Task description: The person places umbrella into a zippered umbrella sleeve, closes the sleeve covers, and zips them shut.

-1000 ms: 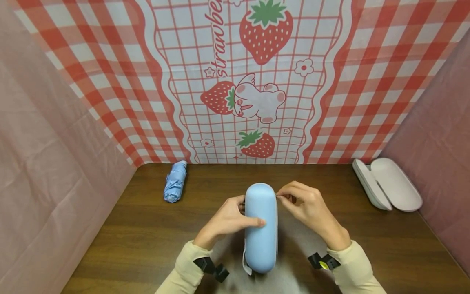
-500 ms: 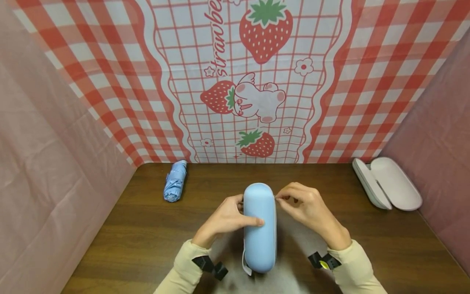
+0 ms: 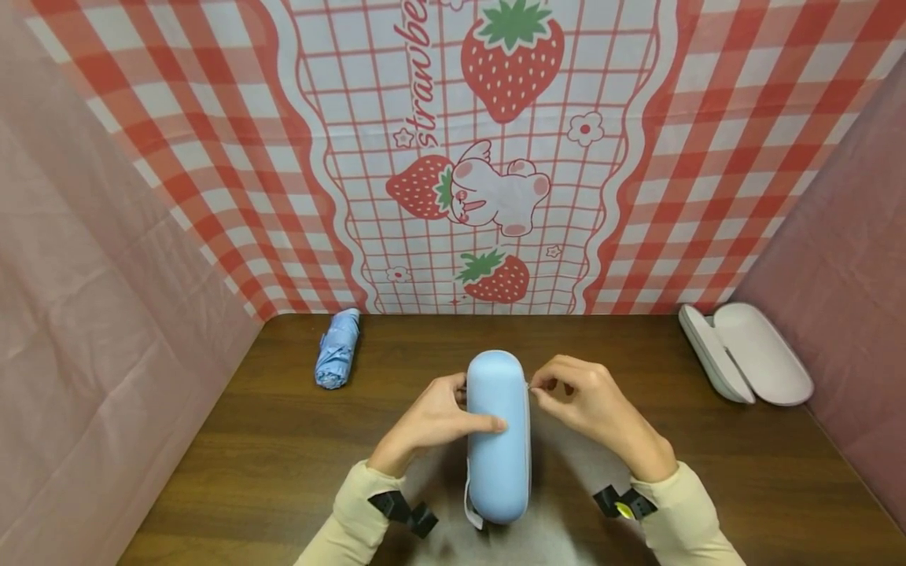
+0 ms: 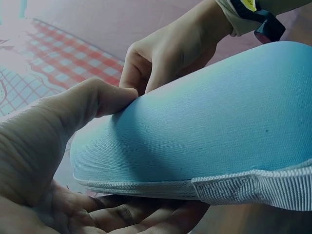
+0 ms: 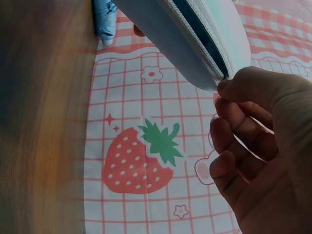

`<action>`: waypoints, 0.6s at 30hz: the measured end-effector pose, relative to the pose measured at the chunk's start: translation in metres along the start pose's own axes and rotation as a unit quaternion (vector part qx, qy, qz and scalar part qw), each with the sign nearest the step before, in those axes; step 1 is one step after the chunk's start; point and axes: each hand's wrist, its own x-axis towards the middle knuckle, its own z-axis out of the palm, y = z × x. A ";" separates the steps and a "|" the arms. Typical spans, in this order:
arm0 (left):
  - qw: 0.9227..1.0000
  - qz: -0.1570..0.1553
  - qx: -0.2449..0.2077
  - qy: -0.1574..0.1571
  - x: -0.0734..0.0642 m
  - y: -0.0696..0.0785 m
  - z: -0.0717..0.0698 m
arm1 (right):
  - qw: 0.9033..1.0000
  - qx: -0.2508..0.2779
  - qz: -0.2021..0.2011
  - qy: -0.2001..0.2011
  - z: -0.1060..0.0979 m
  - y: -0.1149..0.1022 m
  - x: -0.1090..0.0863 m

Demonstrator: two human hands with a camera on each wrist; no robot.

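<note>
A light blue zippered hard case [image 3: 498, 464] is held lengthwise in front of me, its rounded end pointing away. My left hand [image 3: 432, 420] grips it from the left, thumb across the top and fingers underneath, as the left wrist view shows. My right hand [image 3: 594, 397] pinches the zipper pull at the far part of the right edge; the pull is mostly hidden by the fingertips. In the right wrist view the zipper [image 5: 197, 36] is parted along a dark gap that ends at those fingertips. A pale fabric strap [image 4: 253, 187] runs along the case's left side.
On the brown wooden table [image 3: 262, 464], a folded blue umbrella [image 3: 338, 350] lies at the back left. An opened pale grey case [image 3: 764, 354] lies at the back right. A strawberry-print cloth [image 3: 495, 181] hangs behind, with pink cloth at both sides.
My right hand has slid slightly toward me along the case's right edge with the zipper pull. The case and left hand have shifted a little to the left.
</note>
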 end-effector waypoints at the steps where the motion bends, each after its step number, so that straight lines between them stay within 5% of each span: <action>1: 1.000 0.000 0.000 0.001 0.000 0.000 0.000 | 1.000 0.002 0.001 -0.002 0.000 0.000 0.000; 18: 1.000 0.003 0.002 -0.005 0.000 0.000 0.000 | 1.000 -0.001 0.010 -0.012 0.003 0.001 -0.002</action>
